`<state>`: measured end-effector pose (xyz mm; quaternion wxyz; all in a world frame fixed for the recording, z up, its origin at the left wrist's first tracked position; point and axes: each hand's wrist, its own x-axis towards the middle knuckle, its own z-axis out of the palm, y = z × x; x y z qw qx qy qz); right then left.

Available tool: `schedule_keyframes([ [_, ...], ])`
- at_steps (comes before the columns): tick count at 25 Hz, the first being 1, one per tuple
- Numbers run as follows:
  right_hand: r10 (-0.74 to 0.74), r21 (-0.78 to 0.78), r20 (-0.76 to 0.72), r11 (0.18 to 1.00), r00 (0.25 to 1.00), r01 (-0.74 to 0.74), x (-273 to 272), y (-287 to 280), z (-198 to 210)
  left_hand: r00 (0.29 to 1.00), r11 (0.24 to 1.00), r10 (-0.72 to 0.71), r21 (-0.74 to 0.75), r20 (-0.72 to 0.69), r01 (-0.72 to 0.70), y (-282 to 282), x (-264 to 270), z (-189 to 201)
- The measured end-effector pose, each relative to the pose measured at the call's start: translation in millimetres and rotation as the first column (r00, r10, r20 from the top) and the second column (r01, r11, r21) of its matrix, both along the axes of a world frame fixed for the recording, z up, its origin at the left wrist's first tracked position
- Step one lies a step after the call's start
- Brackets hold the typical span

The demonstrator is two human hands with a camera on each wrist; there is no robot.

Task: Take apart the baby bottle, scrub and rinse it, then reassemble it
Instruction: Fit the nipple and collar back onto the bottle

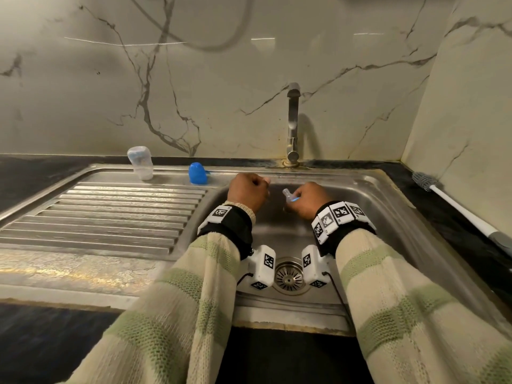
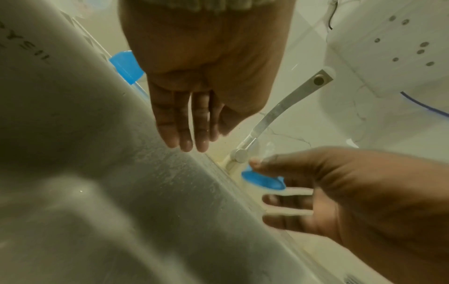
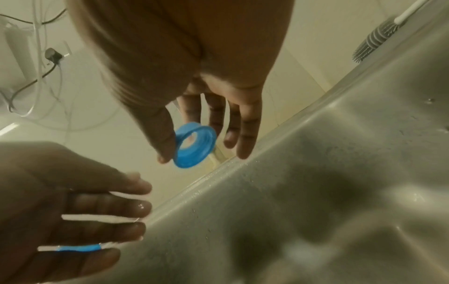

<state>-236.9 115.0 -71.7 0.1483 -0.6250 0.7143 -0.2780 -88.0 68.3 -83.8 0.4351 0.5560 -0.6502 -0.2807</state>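
Pinching the light, slippery blue collar ring [image 3: 195,145] with its soft teat, your right hand [image 1: 306,199] grasps its rim; your left hand [image 1: 247,192], at nine o'clock, hangs released.

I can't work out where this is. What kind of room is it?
Most likely a kitchen, at the sink. There is a steel sink with a ribbed draining board, a tap on a marble-look wall, and a bottle brush on the dark counter.
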Motion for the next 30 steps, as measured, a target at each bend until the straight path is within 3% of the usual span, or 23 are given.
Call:
schedule_keyframes([
  [3,-0.046,-0.181,0.084,0.982,0.995,0.061,-3,-3,-2,0.971,0.997,-0.022,0.080,0.237,0.003,2,2,-2],
  [6,0.062,0.032,-0.034,0.998,0.997,-0.061,1,-3,-7,0.930,0.990,-0.057,0.144,0.362,0.004,-3,2,-1],
  [10,0.036,-0.134,0.038,0.990,0.999,-0.031,6,-4,-5,0.897,0.981,-0.093,0.193,0.433,0.009,0,9,18],
  [12,0.150,-0.036,-0.004,0.988,0.989,-0.150,20,0,-2,0.897,0.985,-0.085,0.171,0.434,0.010,-2,21,40],
  [13,0.203,0.016,-0.042,0.979,0.978,-0.203,29,1,-3,0.886,0.990,-0.048,0.142,0.460,-0.021,-6,34,53],
  [15,0.259,-0.043,-0.032,0.965,0.965,-0.260,48,-1,-8,0.837,0.989,0.058,0.082,0.545,-0.122,-24,67,82],
  [17,0.319,-0.119,0.016,0.941,0.948,-0.315,64,-1,-9,0.766,0.975,0.176,0.000,0.619,-0.223,-47,112,115],
  [19,0.372,-0.092,-0.012,0.924,0.928,-0.371,72,-3,-12,0.692,0.936,0.296,-0.057,0.659,-0.346,-68,158,133],
  [23,0.361,-0.079,0.009,0.930,0.933,-0.359,75,-12,-21,0.514,0.917,0.237,-0.015,0.824,-0.399,-115,223,116],
  [26,0.361,-0.081,-0.004,0.929,0.932,-0.360,77,-16,-23,0.482,0.917,0.172,0.039,0.859,-0.397,-144,244,93],
  [30,0.367,-0.080,0.031,0.928,0.930,-0.363,77,-18,-26,0.501,0.909,0.242,-0.014,0.831,-0.416,-161,249,79],
])
